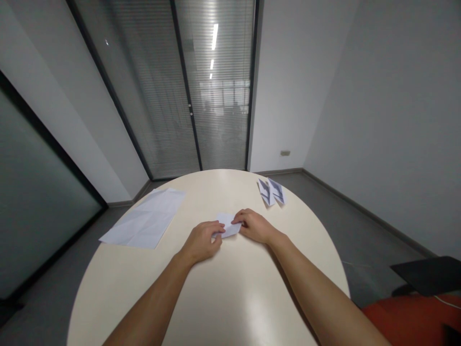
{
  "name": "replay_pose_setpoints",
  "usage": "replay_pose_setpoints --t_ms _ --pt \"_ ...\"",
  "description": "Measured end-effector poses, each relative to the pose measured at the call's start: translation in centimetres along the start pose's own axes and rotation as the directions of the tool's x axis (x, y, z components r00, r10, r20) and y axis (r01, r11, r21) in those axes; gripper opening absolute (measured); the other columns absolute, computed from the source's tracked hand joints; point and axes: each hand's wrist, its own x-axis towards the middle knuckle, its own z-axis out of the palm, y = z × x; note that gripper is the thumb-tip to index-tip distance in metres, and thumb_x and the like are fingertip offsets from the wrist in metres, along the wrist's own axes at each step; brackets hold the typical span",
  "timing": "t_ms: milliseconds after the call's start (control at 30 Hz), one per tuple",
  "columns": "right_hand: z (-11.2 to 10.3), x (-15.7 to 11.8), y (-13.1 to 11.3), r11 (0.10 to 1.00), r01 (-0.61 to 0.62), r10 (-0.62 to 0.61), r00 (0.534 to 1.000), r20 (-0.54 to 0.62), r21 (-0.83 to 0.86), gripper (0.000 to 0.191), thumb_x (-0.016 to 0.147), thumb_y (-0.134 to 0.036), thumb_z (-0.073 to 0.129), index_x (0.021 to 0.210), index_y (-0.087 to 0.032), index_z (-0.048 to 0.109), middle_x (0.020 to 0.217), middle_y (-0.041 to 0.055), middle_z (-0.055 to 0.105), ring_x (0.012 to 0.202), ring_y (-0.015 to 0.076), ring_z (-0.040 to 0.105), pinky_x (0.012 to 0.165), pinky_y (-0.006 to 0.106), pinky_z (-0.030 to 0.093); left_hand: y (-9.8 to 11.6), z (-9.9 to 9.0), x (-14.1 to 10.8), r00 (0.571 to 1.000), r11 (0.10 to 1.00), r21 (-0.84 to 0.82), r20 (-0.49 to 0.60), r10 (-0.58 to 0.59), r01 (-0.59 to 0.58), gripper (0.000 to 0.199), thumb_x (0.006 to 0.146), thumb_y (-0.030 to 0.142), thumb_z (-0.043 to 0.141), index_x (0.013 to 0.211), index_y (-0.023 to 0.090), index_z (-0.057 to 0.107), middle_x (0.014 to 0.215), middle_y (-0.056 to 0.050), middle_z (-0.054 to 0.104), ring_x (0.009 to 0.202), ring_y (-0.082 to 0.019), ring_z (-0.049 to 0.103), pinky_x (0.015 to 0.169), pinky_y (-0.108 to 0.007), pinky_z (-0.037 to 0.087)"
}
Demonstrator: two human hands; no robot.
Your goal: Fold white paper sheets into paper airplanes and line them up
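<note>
While I sit at six o'clock and count twelve as straight ahead, we start big: a pale wall [389, 120] runs from one o'clock round toward three. Dark-framed glass with blinds [144, 96] stands at twelve, strips of light showing in it, and a frosted glass panel [32, 202] fills ten. Down we come to the round cream table [216, 298], a soft shine on its near side. Off its edge at four there's a red seat [406, 317], cut off by the view, with a flat black object [428, 274] just above it, toward three.

Back on the tabletop, a large white sheet [146, 218] lies at ten o'clock, creased across, one corner poking past the rim. And in the middle, my two hands! My left hand [203, 241] comes in at eight, its fingers over the paper and the thumb at the near edge, closed on that end. My right hand [255, 226] comes in at four, fingertips and thumb pinched tight on the other end. Between them sits the small folded paper [229, 228], flat and low, a touch past centre toward twelve. Two folded paper pieces [272, 192] lie side by side at one o'clock, well apart from my fingers. Smallest of all, a wall plate [285, 153] sits low on the wall, also toward one.
</note>
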Motion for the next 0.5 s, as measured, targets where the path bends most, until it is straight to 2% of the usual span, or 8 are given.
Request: replay_pose_setpoints --t_ms 167,233,333,500 --pt "-0.2 0.1 -0.4 0.999 -0.034 0.034 0.999 0.001 -0.001 0.026 0.085 -0.011 0.062 0.103 -0.02 0.078 0.107 0.0075 0.076 0.106 0.0225 0.065 0.095 0.033 0.048 0.4 -0.2 0.0 0.999 0.999 0.003 0.009 -0.044 0.044 0.023 0.087 0.03 0.07 0.107 0.022 0.078 0.119 -0.008 0.077 0.118 -0.027 0.069 0.106 -0.042 0.051" --pt "-0.5 0.1 -0.6 0.998 -0.068 0.068 0.998 0.007 -0.013 0.025 0.087 -0.013 0.06 0.103 -0.02 0.077 0.105 0.0072 0.076 0.103 0.0218 0.066 0.092 0.031 0.047 0.4 -0.2 0.1 0.999 0.999 -0.005 0.012 -0.04 0.04 0.02 0.093 0.031 0.064 0.106 0.024 0.077 0.117 -0.007 0.077 0.116 -0.025 0.069 0.105 -0.039 0.05" --pt "-0.8 0.0 -1.1 0.99 -0.139 0.139 0.99 0.012 -0.036 0.021 0.093 -0.022 0.057 0.104 -0.019 0.075 0.101 0.0082 0.076 0.094 0.0206 0.067 0.084 0.028 0.046 0.4 -0.3 0.3 1.0 0.999 -0.04 0.01 -0.014 0.014 0.027 0.102 0.031 0.05 0.105 0.024 0.076 0.11 -0.005 0.078 0.105 -0.022 0.071 0.097 -0.034 0.052" --pt "-1.0 0.0 -1.2 0.98 -0.196 0.196 0.981 0.01 -0.034 0.026 0.1 -0.033 0.053 0.104 -0.017 0.073 0.095 0.0089 0.074 0.084 0.0185 0.065 0.075 0.026 0.043 0.2 -0.1 0.4 0.998 0.997 -0.035 0.003 -0.07 0.07 0.032 0.105 0.029 0.043 0.103 0.02 0.073 0.102 -0.008 0.077 0.095 -0.022 0.07 0.087 -0.032 0.051"
